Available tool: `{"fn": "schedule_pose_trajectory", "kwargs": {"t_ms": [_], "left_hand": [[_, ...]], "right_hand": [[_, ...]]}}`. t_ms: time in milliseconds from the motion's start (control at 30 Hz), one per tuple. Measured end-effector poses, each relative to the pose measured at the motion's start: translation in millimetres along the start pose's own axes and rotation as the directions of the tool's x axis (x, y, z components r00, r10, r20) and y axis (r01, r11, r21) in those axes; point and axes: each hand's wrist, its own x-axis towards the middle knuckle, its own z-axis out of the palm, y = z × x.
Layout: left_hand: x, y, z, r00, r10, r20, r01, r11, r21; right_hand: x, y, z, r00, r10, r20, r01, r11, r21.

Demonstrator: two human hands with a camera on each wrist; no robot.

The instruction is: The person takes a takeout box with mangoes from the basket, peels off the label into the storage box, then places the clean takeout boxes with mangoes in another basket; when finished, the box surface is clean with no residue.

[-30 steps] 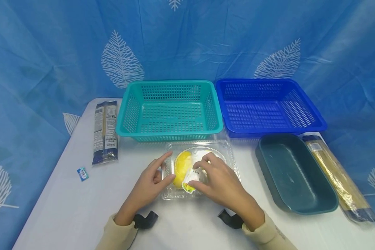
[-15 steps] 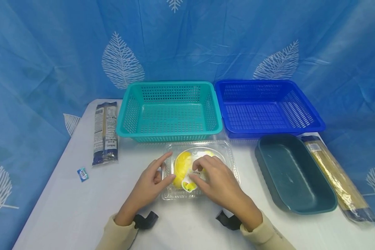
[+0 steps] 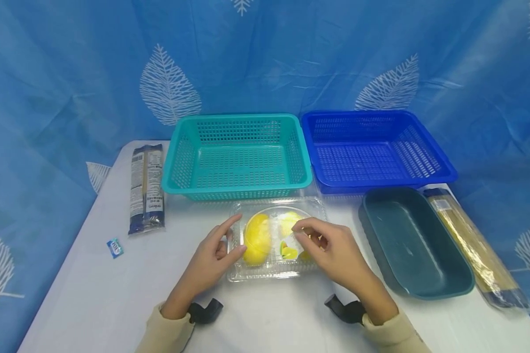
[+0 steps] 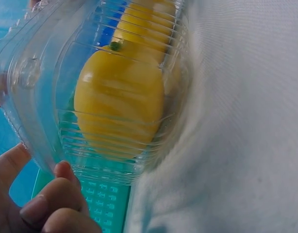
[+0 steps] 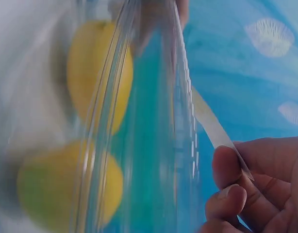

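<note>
A clear plastic clamshell box (image 3: 256,275) lies on the white table in the head view. Inside it are yellow fruits (image 4: 120,97), one with a small green stem. Along the box's left edge sits my left hand (image 3: 214,252), thumb and forefinger spread and touching the lid. Its other fingers are curled close by the rim in the left wrist view. My right hand (image 3: 329,247) pinches a white label (image 3: 289,251) with a yellow-and-green print, over the right half of the lid. In the right wrist view the label (image 5: 217,128) shows nearly edge-on between thumb and fingertips.
Behind the box stand a teal basket (image 3: 236,190) and a blue basket (image 3: 380,184). At right are a dark green tub (image 3: 417,245) and a long golden packet (image 3: 477,250). At left lie a navy-ended packet (image 3: 146,189) and a small blue sachet (image 3: 115,248).
My right hand has moved right, carrying the label off the middle of the lid and uncovering the fruit below. My left hand stays in place.
</note>
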Motion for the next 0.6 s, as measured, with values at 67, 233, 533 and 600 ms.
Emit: {"fn": "schedule_pose_trajectory", "kwargs": {"t_ms": [67,233,533,600], "left_hand": [[0.2,-0.2,-0.1,1.0,0.006,0.001,-0.006,1.0,-0.007],[0.4,-0.3,-0.4,1.0,0.012,-0.001,-0.012,1.0,-0.021],[0.5,-2.3,0.6,1.0,0.023,0.003,-0.023,1.0,-0.019],[0.9,-2.8,0.8,1.0,0.023,0.003,-0.023,1.0,-0.017]], "right_hand": [[-3,5,-7.5,0.998,0.044,-0.04,-0.044,0.999,-0.003],[-12,21,-27.4,0.988,0.107,-0.11,-0.109,0.994,-0.012],[-37,45,-75.1,0.913,0.289,-0.289,-0.286,0.957,0.052],[-43,51,-83.1,0.893,0.325,-0.31,-0.327,0.944,0.049]]}}
